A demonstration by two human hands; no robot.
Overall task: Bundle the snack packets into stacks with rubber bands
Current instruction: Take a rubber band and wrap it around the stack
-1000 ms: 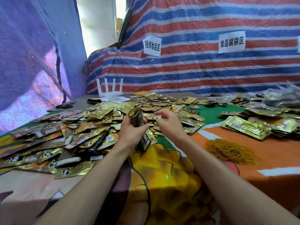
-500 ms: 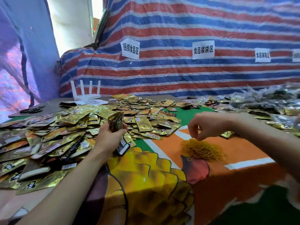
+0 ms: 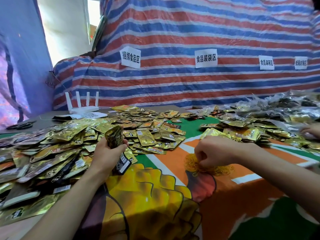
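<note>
My left hand (image 3: 108, 154) grips an upright stack of gold and black snack packets (image 3: 115, 138) near the table's middle. Loose gold packets (image 3: 52, 148) lie spread in a wide heap to its left and behind it. My right hand (image 3: 215, 151) is down on the pile of yellow rubber bands (image 3: 199, 166) on the orange cloth, its fingers curled and pinching into the bands.
More gold packets (image 3: 242, 132) and clear-bagged dark packets (image 3: 285, 110) cover the right side. Another person's hand (image 3: 310, 131) shows at the right edge. A white router (image 3: 83, 108) and black scissors (image 3: 22, 125) sit at the back left. A striped tarp (image 3: 190, 80) hangs behind.
My right hand has moved from beside the stack over to the right and dropped onto the rubber band pile. My left hand keeps holding the stack in place.
</note>
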